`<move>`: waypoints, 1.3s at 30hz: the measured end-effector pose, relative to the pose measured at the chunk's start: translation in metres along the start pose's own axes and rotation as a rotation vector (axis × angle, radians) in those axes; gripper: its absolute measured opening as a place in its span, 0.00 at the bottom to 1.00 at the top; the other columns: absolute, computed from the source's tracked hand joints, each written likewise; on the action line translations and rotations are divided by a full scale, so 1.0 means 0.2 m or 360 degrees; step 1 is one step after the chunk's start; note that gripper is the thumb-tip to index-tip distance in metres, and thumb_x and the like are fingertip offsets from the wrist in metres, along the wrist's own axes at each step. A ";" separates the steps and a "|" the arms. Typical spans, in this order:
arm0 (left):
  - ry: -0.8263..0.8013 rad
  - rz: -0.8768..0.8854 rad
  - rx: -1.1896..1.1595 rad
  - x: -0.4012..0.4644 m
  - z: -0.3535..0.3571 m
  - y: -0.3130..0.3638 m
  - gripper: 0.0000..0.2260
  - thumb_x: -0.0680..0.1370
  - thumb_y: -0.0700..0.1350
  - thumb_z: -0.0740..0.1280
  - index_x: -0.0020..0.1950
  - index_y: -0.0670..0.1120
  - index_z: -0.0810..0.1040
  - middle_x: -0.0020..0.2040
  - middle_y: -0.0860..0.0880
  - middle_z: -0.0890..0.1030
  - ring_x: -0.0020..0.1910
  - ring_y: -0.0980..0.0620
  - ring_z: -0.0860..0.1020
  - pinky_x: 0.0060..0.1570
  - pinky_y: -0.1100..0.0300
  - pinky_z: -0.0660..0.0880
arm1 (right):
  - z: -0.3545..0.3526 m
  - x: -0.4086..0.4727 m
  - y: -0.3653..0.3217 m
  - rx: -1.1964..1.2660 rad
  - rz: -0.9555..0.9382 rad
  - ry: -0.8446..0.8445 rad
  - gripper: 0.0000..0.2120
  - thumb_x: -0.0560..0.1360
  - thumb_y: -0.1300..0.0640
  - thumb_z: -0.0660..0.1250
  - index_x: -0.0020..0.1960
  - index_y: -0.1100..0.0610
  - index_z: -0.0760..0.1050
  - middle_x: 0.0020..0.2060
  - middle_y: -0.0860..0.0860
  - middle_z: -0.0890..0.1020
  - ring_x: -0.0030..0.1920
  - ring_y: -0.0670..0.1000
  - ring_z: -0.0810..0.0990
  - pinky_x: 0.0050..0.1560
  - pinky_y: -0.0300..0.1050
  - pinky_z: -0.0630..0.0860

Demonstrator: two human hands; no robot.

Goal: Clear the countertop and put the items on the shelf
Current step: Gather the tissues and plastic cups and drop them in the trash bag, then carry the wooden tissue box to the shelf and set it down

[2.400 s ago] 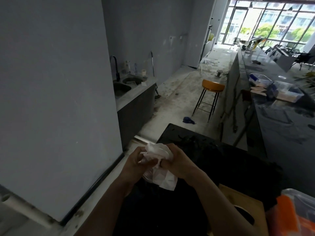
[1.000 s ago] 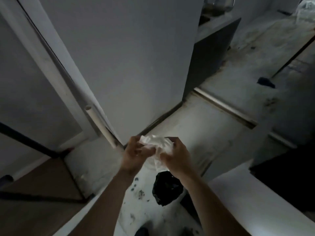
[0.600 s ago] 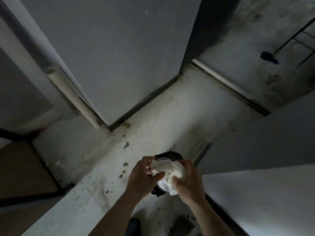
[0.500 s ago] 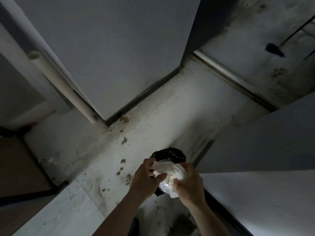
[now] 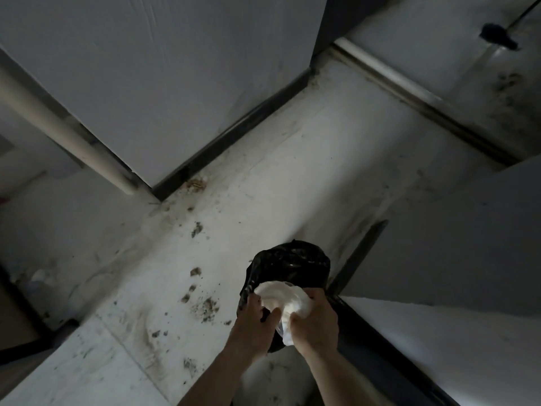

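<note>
I look straight down at a dirty pale floor. My left hand [image 5: 254, 323] and my right hand [image 5: 314, 320] together grip a crumpled white tissue wad [image 5: 285, 297] that wraps a clear plastic cup, of which only a rim edge shows. Both hands hold it right above a bin lined with a black bag [image 5: 288, 266], standing on the floor beside a counter corner. The bin's opening is mostly hidden by the tissue and my hands.
A grey wall panel [image 5: 164, 77] with a dark baseboard stands ahead. A white pipe [image 5: 67, 133] runs down its left corner. A pale counter side [image 5: 456, 247] lies to the right. Brown stains [image 5: 205, 306] dot the floor. A metal floor rail [image 5: 409, 92] crosses at the upper right.
My view has swung from the room down to the floor. Both hands, still on the tissue wad, have lowered it over the black-lined bin.
</note>
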State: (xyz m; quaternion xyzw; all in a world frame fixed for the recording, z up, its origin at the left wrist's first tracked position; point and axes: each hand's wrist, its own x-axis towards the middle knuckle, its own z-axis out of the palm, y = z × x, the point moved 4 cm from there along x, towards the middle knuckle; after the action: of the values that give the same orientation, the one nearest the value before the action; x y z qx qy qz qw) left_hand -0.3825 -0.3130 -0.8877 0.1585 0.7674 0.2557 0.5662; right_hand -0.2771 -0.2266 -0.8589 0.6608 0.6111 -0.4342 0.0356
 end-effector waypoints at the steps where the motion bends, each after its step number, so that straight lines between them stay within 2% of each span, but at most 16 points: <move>1: -0.0001 -0.0006 0.0057 0.02 0.01 -0.01 0.28 0.81 0.56 0.61 0.77 0.47 0.59 0.73 0.46 0.72 0.70 0.47 0.72 0.67 0.47 0.71 | 0.02 0.02 0.01 -0.0012 0.0011 0.0002 0.20 0.68 0.63 0.70 0.58 0.52 0.75 0.51 0.51 0.82 0.51 0.53 0.81 0.50 0.47 0.78; 5: 0.0007 -0.0083 0.0298 0.08 0.00 -0.05 0.32 0.81 0.59 0.57 0.82 0.51 0.52 0.76 0.44 0.69 0.71 0.44 0.71 0.68 0.47 0.70 | 0.05 0.05 0.02 -0.0088 0.0037 -0.0030 0.27 0.73 0.60 0.71 0.71 0.53 0.69 0.65 0.53 0.76 0.64 0.55 0.77 0.59 0.46 0.73; 7: -0.0016 -0.0111 0.0403 0.08 0.00 -0.07 0.32 0.79 0.60 0.56 0.81 0.51 0.52 0.72 0.40 0.73 0.67 0.41 0.75 0.64 0.45 0.74 | 0.03 0.03 0.02 -0.0143 0.0025 -0.0073 0.34 0.74 0.56 0.71 0.77 0.54 0.62 0.72 0.54 0.70 0.71 0.56 0.71 0.65 0.48 0.71; 9: -0.0032 -0.0124 0.0477 0.08 0.00 -0.06 0.31 0.78 0.62 0.55 0.80 0.53 0.56 0.70 0.42 0.75 0.65 0.43 0.77 0.63 0.45 0.74 | 0.00 0.01 0.02 -0.0185 -0.0032 -0.0092 0.36 0.76 0.53 0.69 0.80 0.54 0.58 0.75 0.55 0.66 0.75 0.56 0.66 0.69 0.50 0.69; 11: -0.0017 -0.0107 0.0502 0.06 -0.02 -0.05 0.27 0.80 0.61 0.55 0.78 0.54 0.59 0.72 0.47 0.73 0.67 0.46 0.75 0.66 0.48 0.73 | 0.00 0.00 0.01 -0.0273 -0.0116 -0.0104 0.35 0.77 0.51 0.67 0.80 0.54 0.57 0.76 0.54 0.66 0.75 0.55 0.66 0.70 0.49 0.68; 15: 0.0006 -0.0060 0.0578 -0.03 -0.05 0.00 0.27 0.83 0.57 0.56 0.80 0.51 0.57 0.79 0.49 0.65 0.74 0.47 0.68 0.70 0.52 0.67 | -0.06 -0.05 -0.02 -0.0398 -0.0213 -0.0139 0.34 0.78 0.48 0.64 0.80 0.53 0.56 0.75 0.52 0.66 0.75 0.53 0.66 0.70 0.46 0.67; 19: 0.0062 0.0027 0.0718 -0.18 -0.12 0.13 0.28 0.81 0.60 0.56 0.79 0.51 0.59 0.75 0.49 0.70 0.71 0.49 0.70 0.68 0.50 0.70 | -0.17 -0.17 -0.08 -0.0610 -0.0276 -0.0323 0.34 0.80 0.46 0.62 0.81 0.49 0.51 0.81 0.53 0.56 0.80 0.55 0.54 0.76 0.49 0.58; 21: 0.0084 0.0101 0.0907 -0.30 -0.17 0.25 0.29 0.80 0.63 0.56 0.78 0.52 0.59 0.71 0.50 0.71 0.69 0.49 0.71 0.66 0.52 0.70 | -0.26 -0.26 -0.15 -0.0682 -0.0314 -0.0358 0.35 0.80 0.45 0.62 0.81 0.48 0.50 0.82 0.53 0.53 0.81 0.55 0.52 0.77 0.50 0.57; 23: 0.0129 0.0220 0.1067 -0.44 -0.22 0.39 0.30 0.79 0.66 0.55 0.77 0.53 0.60 0.70 0.50 0.72 0.67 0.49 0.72 0.65 0.54 0.70 | -0.37 -0.37 -0.23 -0.0744 -0.0348 -0.0360 0.36 0.80 0.43 0.61 0.81 0.48 0.48 0.82 0.53 0.52 0.81 0.56 0.52 0.77 0.51 0.58; 25: 0.0146 0.0306 0.1203 -0.59 -0.27 0.56 0.35 0.77 0.70 0.51 0.79 0.51 0.59 0.73 0.50 0.70 0.70 0.49 0.70 0.67 0.56 0.67 | -0.51 -0.48 -0.32 -0.0795 -0.0395 -0.0334 0.36 0.80 0.43 0.61 0.81 0.48 0.47 0.82 0.53 0.53 0.81 0.55 0.53 0.76 0.51 0.59; 28: 0.0154 0.0445 0.1386 -0.80 -0.34 0.80 0.38 0.78 0.70 0.50 0.82 0.50 0.51 0.81 0.49 0.58 0.78 0.48 0.60 0.75 0.54 0.57 | -0.76 -0.65 -0.46 -0.0841 -0.0453 -0.0276 0.35 0.81 0.44 0.61 0.81 0.50 0.49 0.81 0.53 0.55 0.80 0.55 0.55 0.76 0.50 0.60; 31: 0.0156 0.0574 0.1559 -1.02 -0.42 1.03 0.38 0.78 0.69 0.50 0.82 0.50 0.48 0.83 0.49 0.53 0.81 0.49 0.53 0.77 0.53 0.50 | -1.02 -0.83 -0.62 -0.0879 -0.0478 -0.0201 0.32 0.80 0.46 0.62 0.80 0.50 0.52 0.79 0.53 0.59 0.78 0.55 0.59 0.74 0.51 0.64; 34: 0.0160 0.0668 0.1668 -1.22 -0.46 1.24 0.45 0.71 0.75 0.39 0.82 0.52 0.46 0.83 0.49 0.52 0.81 0.49 0.52 0.78 0.52 0.49 | -1.24 -1.00 -0.78 -0.0873 -0.0518 -0.0104 0.32 0.80 0.48 0.64 0.80 0.51 0.54 0.78 0.52 0.60 0.77 0.56 0.60 0.74 0.52 0.65; 35: 0.0174 0.0692 0.1692 -1.30 -0.48 1.30 0.45 0.71 0.75 0.39 0.82 0.53 0.46 0.83 0.49 0.53 0.81 0.49 0.52 0.78 0.52 0.49 | -1.30 -1.06 -0.83 -0.0870 -0.0533 -0.0077 0.33 0.80 0.48 0.64 0.80 0.51 0.54 0.79 0.52 0.59 0.78 0.56 0.60 0.74 0.52 0.64; 37: 0.0214 0.0753 0.1718 -1.44 -0.52 1.41 0.39 0.77 0.72 0.48 0.82 0.53 0.47 0.83 0.49 0.53 0.81 0.49 0.52 0.79 0.51 0.48 | -1.41 -1.16 -0.93 -0.0881 -0.0573 -0.0039 0.34 0.81 0.47 0.63 0.81 0.51 0.52 0.80 0.53 0.57 0.78 0.57 0.59 0.76 0.52 0.62; 39: 0.0254 0.0785 0.1706 -1.59 -0.57 1.51 0.37 0.78 0.69 0.53 0.82 0.54 0.47 0.83 0.50 0.54 0.81 0.48 0.52 0.78 0.51 0.49 | -1.49 -1.27 -1.03 -0.0889 -0.0607 -0.0016 0.34 0.81 0.46 0.63 0.81 0.51 0.51 0.81 0.53 0.55 0.80 0.57 0.56 0.78 0.53 0.59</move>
State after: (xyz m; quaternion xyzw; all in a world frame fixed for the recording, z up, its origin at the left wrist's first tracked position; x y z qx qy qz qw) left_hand -0.4062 -0.2601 -0.4381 0.5762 0.7702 -0.0322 0.2717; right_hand -0.2593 -0.2007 -0.4175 0.4972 0.8189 -0.2520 0.1366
